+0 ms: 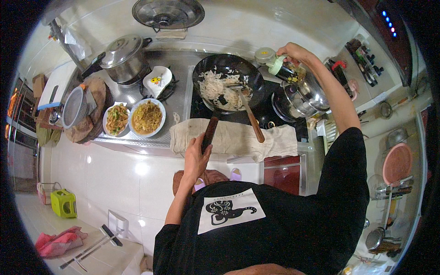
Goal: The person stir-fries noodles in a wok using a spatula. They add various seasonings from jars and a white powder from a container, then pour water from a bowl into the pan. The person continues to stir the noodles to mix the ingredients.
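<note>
My left hand [197, 158] grips the dark wooden handle [210, 132] of a black wok [252, 72]. Pale noodles [215, 86] lie in the wok, with a few dark pieces among them. A spatula rests in it, its metal blade among the noodles and its wooden handle [253, 120] leaning over the near rim. Up to the right of the wok, my right hand [294, 53] holds a tilted glass pitcher [288, 74] with dark contents and a pale green collar and handle. A round greenish lid [265, 55] shows at its mouth; whether it is attached I cannot tell.
Left of the wok stand two dishes of cooked food [147, 117] [117, 118], a white leaf-shaped dish [157, 80] and a pressure cooker [123, 58]. A steel pot [309, 91] is at right. A beige cloth [233, 135] covers the counter's front edge.
</note>
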A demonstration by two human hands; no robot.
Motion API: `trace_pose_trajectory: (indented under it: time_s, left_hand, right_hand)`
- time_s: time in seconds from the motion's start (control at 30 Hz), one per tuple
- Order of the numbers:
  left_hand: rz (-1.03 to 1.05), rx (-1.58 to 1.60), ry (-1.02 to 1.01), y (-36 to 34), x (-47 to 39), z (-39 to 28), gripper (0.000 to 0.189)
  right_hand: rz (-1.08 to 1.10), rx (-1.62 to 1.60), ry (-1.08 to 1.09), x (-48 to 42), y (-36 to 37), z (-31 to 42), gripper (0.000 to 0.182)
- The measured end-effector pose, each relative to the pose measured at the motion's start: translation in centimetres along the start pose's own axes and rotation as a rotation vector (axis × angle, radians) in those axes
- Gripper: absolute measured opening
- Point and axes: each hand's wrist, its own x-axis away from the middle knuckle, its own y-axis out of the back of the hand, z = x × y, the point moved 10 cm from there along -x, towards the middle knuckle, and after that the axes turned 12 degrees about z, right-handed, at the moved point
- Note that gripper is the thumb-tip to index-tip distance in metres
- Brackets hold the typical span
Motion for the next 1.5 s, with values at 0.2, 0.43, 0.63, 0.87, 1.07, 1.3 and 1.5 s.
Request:
trace_pose_trajectory:
  time_s: [0.2,0.43,0.63,0.87,1.07,1.3,1.5]
  left_hand:
    - [-0.024,-0.006,-0.045,0.0,0.0,-0.1,0.041]
    - [-0.021,0.020,-0.031,-0.2,-0.2,0.3,0.040]
    - [-0.003,0.000,-0.005,-0.4,-0.4,-0.1,0.039]
    - [-0.010,0.277,0.095,-0.9,-0.1,1.4,0.040]
    - [-0.030,0.289,0.167,-1.1,-0.1,3.1,0.045]
    - [-0.107,0.217,0.249,-1.1,0.2,0.8,0.047]
    - [-0.160,0.220,0.277,-1.1,0.7,1.4,0.044]
  right_hand:
    - [-0.029,-0.067,0.013,0.7,0.2,-0.8,0.031]
    - [-0.024,-0.234,0.020,3.1,-0.5,-1.6,0.030]
    - [-0.284,-0.874,0.204,6.8,1.1,-5.2,0.051]
    - [-0.413,-1.252,0.480,12.6,7.5,-8.8,0.050]
    - [-0.729,-0.942,0.521,17.3,19.0,-19.5,0.044]
    - [-1.259,-0.386,0.010,15.9,25.0,-35.3,0.042]
    - [-1.445,-0.147,-0.240,12.9,24.9,-39.3,0.045]
